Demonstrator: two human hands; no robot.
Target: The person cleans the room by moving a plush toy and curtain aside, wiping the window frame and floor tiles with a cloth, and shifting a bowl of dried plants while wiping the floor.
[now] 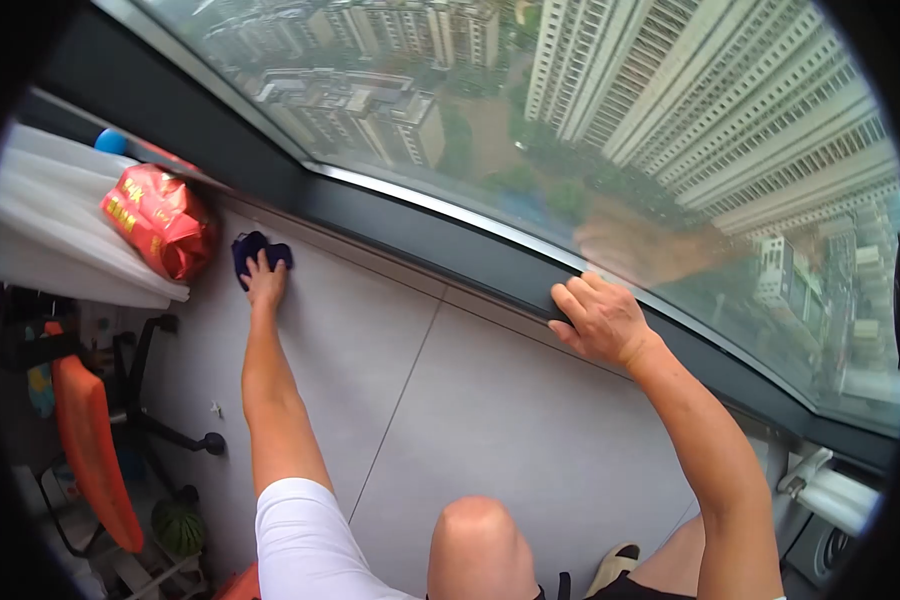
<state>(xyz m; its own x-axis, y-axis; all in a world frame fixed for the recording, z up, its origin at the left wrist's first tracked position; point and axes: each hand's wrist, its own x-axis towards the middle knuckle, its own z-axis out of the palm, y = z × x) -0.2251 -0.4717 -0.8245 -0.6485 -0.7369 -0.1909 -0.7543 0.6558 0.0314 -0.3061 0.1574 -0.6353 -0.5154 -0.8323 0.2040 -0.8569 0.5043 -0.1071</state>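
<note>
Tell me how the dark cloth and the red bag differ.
The dark cloth lies low, while the red bag bulges and looks larger. The cloth looks plain; the bag is shiny and yellow-printed. The left hand touches the cloth but not the bag. Both lie near the dark window frame.

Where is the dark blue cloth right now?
Left of centre in the head view, the dark blue cloth lies under the left hand, just right of the shiny red plastic bag.
</note>
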